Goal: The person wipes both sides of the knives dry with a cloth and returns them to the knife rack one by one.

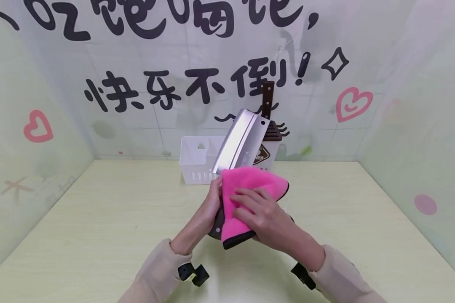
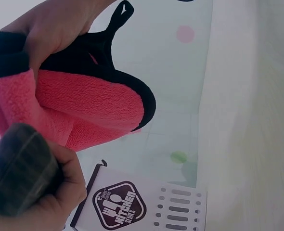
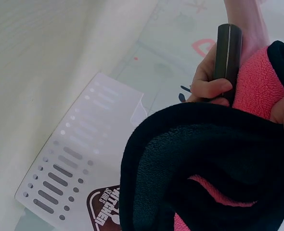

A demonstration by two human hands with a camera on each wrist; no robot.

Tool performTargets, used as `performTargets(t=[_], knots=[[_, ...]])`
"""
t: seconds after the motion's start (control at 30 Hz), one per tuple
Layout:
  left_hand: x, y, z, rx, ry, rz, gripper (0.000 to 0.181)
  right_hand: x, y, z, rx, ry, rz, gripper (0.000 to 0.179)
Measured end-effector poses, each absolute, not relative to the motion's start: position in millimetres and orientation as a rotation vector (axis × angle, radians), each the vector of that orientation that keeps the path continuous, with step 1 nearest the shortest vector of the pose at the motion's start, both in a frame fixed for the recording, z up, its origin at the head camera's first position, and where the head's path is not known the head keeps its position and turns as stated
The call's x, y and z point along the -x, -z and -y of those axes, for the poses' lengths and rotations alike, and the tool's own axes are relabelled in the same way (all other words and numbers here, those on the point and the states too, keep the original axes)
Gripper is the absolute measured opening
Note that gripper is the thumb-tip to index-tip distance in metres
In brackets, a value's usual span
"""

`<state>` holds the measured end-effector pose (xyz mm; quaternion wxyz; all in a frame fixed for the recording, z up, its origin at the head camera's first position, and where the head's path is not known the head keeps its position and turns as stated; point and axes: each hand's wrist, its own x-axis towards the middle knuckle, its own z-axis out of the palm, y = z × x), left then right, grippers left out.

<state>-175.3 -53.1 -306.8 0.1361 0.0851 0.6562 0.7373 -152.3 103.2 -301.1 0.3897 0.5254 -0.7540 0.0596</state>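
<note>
A cleaver [image 1: 239, 143] is raised over the table, its wide blade tilted toward the back wall. My left hand [image 1: 206, 208] grips its dark handle [image 1: 217, 226], and the curled fingers show in the right wrist view. Draped over the lower blade is a pink cloth [image 1: 254, 181] with black edging. My right hand [image 1: 267, 216] holds this cloth against the cleaver, fingers bent over it; in the left wrist view the cloth [image 2: 94, 91] bunches under that hand and its black loop sticks out. The part of the blade under the cloth is hidden.
Behind the cleaver stands a white knife holder [image 1: 273, 153] with a dark slotted top, and a brown-handled knife [image 1: 267, 100] in it. Beside it on the left is a white perforated compartment box [image 1: 193, 162]. Printed walls enclose the pale wooden table [image 1: 117, 223].
</note>
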Motion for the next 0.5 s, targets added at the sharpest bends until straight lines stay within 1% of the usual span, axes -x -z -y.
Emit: performTargets(t=[0.1,0.27,0.33,0.5], knots=[[175,307,54,-0.221,-2.146,-1.871,0.056,148,302,-103,-1.352,-0.147,1.912,0.03],[176,310,54,-0.168,-2.2,-1.809,0.051,143,304,-105,-1.397,-0.152,1.914,0.03],[176,311,53,-0.136,-2.219,-1.783,0.05,141,305,-106,-1.426,-0.151,1.903,0.023],[177,309,53,-0.115,-2.222,-1.744,0.049,136,304,-108,-1.489,-0.117,1.876,0.019]])
